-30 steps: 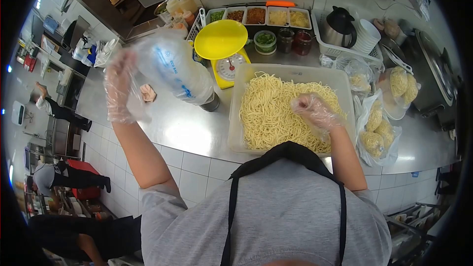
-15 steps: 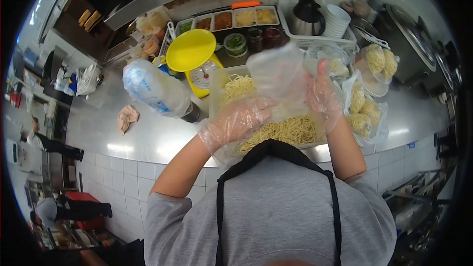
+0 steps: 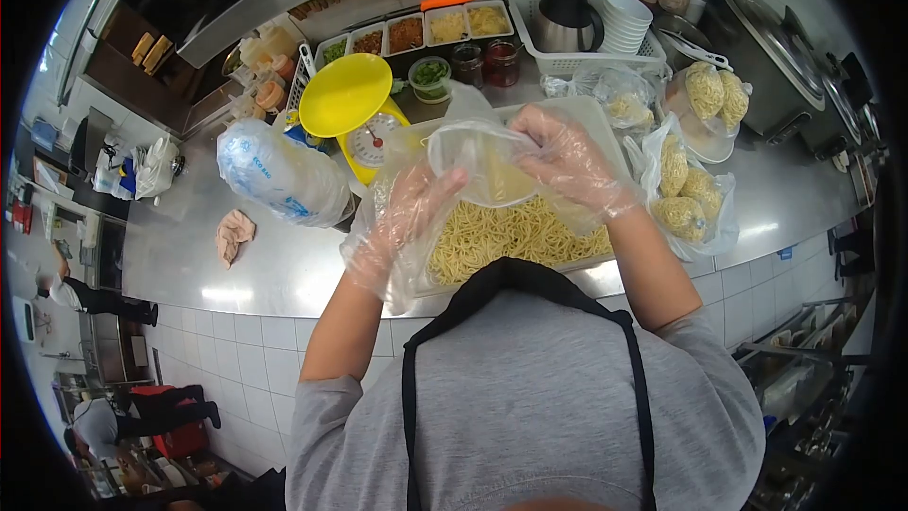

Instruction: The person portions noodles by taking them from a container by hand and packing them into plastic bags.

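Observation:
A clear plastic bag (image 3: 482, 137) hangs over the noodles with its mouth spread wide. My right hand (image 3: 572, 166), in a clear plastic glove, pinches the right side of its rim. On the left side, my gloved left hand (image 3: 407, 213) grips the bag, its thumb towards the opening and its other fingers partly hidden by plastic. Beneath both hands is a rectangular tub (image 3: 605, 128) of loose yellow noodles (image 3: 520, 237). No noodles are visible inside the bag.
A yellow dial scale (image 3: 345, 95) stands behind my left hand, beside a wrapped roll of plastic bags (image 3: 284, 175). Bagged noodles (image 3: 686, 194) lie to the right. Topping trays (image 3: 407, 33) and a thermal jug (image 3: 567, 19) line the back. A crumpled cloth (image 3: 233, 235) lies left.
The bag, flat and blurred before, now has its mouth open. My right hand has moved left onto its rim. My left hand has turned thumb-up and shifted left.

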`<action>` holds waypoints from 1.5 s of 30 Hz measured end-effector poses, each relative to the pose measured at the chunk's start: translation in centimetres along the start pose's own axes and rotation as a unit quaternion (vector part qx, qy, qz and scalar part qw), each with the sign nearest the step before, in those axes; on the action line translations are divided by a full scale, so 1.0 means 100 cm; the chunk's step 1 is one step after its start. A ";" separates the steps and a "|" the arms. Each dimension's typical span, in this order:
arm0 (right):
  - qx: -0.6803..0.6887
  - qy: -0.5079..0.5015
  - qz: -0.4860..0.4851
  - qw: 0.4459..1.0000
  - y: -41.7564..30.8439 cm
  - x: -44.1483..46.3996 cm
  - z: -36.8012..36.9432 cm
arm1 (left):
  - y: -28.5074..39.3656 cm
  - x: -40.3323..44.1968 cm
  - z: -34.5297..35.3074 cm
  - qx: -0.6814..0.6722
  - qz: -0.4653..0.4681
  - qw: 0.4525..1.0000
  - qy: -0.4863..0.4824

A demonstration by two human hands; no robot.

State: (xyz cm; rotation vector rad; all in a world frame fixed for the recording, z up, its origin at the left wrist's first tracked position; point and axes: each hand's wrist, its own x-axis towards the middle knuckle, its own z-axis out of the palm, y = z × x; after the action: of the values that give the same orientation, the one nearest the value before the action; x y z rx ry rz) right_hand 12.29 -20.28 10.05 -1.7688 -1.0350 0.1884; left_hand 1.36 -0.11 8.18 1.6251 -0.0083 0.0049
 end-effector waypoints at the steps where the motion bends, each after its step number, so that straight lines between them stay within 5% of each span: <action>1: 0.000 -0.001 0.000 1.000 -0.005 0.002 0.000 | 0.020 0.004 0.003 0.173 -0.028 0.984 0.040; 2: -0.055 0.004 -0.041 0.998 -0.010 0.003 -0.001 | 0.030 0.009 0.005 0.341 -0.056 0.935 0.076; 3: -0.109 0.011 -0.080 0.991 -0.014 0.002 -0.003 | 0.029 0.012 0.000 0.340 -0.056 0.936 0.074; 5: -0.094 0.033 -0.077 0.992 -0.017 0.002 -0.019 | 0.028 0.016 -0.008 0.453 0.211 0.842 0.205; 8: -0.063 0.066 -0.066 0.994 -0.006 0.007 -0.042 | 0.053 0.009 0.012 0.435 0.311 0.815 0.224; 9: -0.047 0.074 -0.058 0.994 -0.003 0.008 -0.046 | 0.057 0.007 0.016 0.434 0.311 0.816 0.222; 11: -0.081 0.077 -0.051 0.992 -0.009 0.009 -0.054 | 0.061 0.003 0.020 0.504 0.412 0.758 0.036; 13: -0.114 0.078 -0.043 0.989 -0.009 0.008 -0.056 | 0.062 0.010 0.016 0.522 0.372 0.764 0.078; 15: -0.102 -0.065 0.077 0.990 -0.002 0.007 -0.053 | 0.060 0.017 0.004 0.539 0.334 0.764 0.118; 18: -0.184 -0.122 0.188 0.957 0.046 -0.012 -0.028 | 0.044 0.020 -0.018 0.547 0.255 0.780 0.167; 22: -0.277 -0.166 0.194 0.926 0.082 -0.025 0.009 | 0.022 0.023 -0.020 0.493 0.262 0.805 0.199; 25: -0.274 -0.296 0.177 0.898 0.092 -0.014 0.007 | 0.002 0.025 -0.014 0.484 0.276 0.801 0.220; 30: -0.033 -0.433 0.161 0.886 0.074 0.002 -0.013 | -0.044 0.024 -0.009 0.413 0.275 0.839 0.223; 34: -0.127 -0.274 0.190 0.934 0.086 0.007 -0.002 | -0.052 0.025 -0.010 0.406 0.248 0.851 0.223; 37: -0.234 -0.320 0.282 0.873 0.064 0.014 0.012 | -0.054 0.027 -0.015 0.419 0.250 0.842 0.230; 40: -0.272 -0.387 0.170 0.864 0.109 0.008 0.015 | -0.057 0.025 -0.016 0.414 0.243 0.843 0.241; 42: -0.103 -0.317 0.196 0.922 0.126 0.000 0.001 | -0.057 0.027 -0.019 0.406 0.240 0.844 0.256; 44: 0.000 -0.274 0.260 0.926 0.045 0.010 -0.026 | -0.060 0.027 -0.020 0.407 0.228 0.841 0.274; 45: -0.019 -0.246 0.190 0.950 0.026 0.015 -0.041 | -0.061 0.028 -0.021 0.407 0.227 0.841 0.275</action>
State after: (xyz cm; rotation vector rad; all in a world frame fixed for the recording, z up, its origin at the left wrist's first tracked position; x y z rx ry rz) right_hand 16.90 -22.28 10.27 -1.9956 -1.0284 0.8918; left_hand 4.25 2.31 2.24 2.3792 0.0590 0.9609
